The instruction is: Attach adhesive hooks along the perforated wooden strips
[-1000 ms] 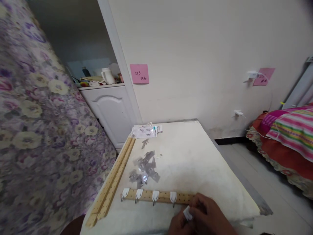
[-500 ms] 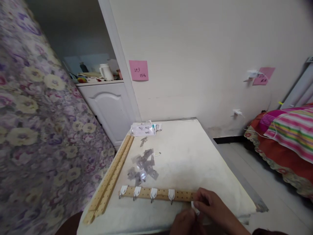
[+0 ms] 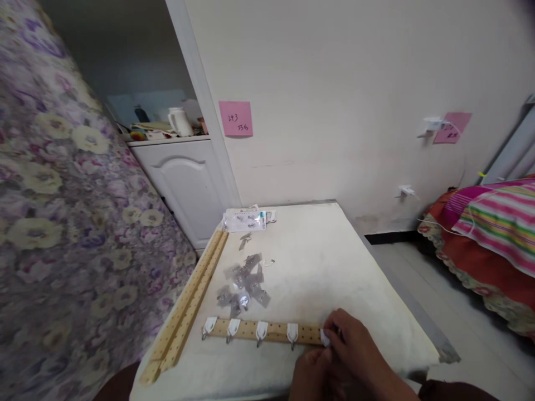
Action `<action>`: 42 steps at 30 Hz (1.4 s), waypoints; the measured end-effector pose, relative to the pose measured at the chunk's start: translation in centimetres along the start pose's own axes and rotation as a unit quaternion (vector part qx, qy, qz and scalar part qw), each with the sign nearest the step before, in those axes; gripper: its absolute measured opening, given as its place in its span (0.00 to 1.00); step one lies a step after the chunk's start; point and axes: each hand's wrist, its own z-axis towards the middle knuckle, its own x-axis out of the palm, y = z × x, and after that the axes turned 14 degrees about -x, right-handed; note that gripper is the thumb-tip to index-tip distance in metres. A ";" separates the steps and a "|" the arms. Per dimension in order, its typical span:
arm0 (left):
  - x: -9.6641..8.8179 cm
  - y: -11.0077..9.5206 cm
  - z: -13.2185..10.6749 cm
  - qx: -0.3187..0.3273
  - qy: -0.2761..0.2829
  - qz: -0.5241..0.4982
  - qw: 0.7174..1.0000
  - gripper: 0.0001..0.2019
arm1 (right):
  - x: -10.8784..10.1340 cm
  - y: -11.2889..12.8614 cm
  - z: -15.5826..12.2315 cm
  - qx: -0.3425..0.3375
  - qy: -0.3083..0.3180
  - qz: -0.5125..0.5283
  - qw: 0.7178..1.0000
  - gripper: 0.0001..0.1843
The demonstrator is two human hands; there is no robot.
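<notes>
A perforated wooden strip point(image 3: 278, 332) lies across the near part of the table, with several white hooks point(image 3: 262, 332) spaced along it. At its right end, my right hand point(image 3: 355, 345) pinches another white hook point(image 3: 324, 337) against the wood. My left hand point(image 3: 310, 372) is closed just below that hook, its fingertips close to the hook's lower edge; whatever they grip is hidden. Beyond the strip lies a loose pile of small clear packets point(image 3: 246, 281). A single small white piece point(image 3: 268, 262) rests beside the pile.
Two long perforated wooden strips point(image 3: 188, 301) lie along the left edge of the table point(image 3: 317, 250). Packaged hooks point(image 3: 244, 220) sit at the back left corner. A floral curtain point(image 3: 83, 223) hangs at left, and a bed point(image 3: 493, 234) stands at right.
My right hand has moved slightly up and left, bringing the white hook from below the strip onto its right end. My left hand stays close below it.
</notes>
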 end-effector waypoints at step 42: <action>-0.4 0.7 1.1 0.012 0.001 -0.047 0.999 0.22 | -2.0 -2.1 0.8 -0.013 -0.038 -0.043 0.998 0.15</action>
